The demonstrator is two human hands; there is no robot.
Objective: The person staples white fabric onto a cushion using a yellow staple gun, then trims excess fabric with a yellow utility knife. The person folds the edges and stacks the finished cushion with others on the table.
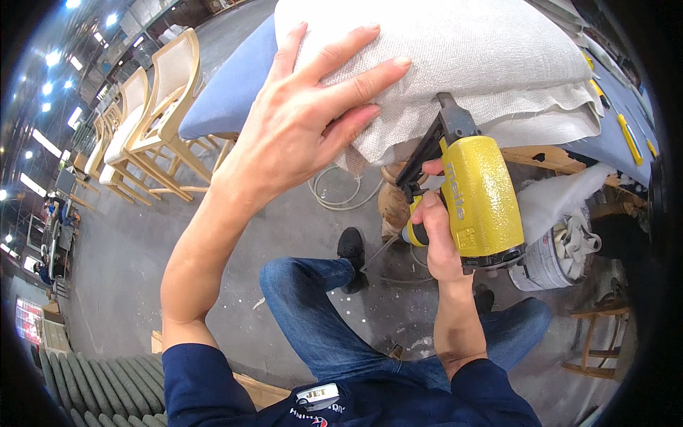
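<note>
The left hand (302, 107), at 11 o'clock, lies with fingers splayed on pale cloth (469, 50), gripping nothing. The right hand (441, 235) curls round the handle of a yellow staple gun (487, 192) at 3 o'clock, nose against the cloth's edge. The gun looks heavy and rigid, best held by that handle; the cloth, at 1 o'clock, soft and limp, best pinned under spread fingers. Beyond, chairs (174, 67) stand at 10 o'clock.

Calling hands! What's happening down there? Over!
Left fingers spread on white cloth. Right fingers around yellow tool, nose at cloth. Loose cloth edge hangs beside nose.
</note>
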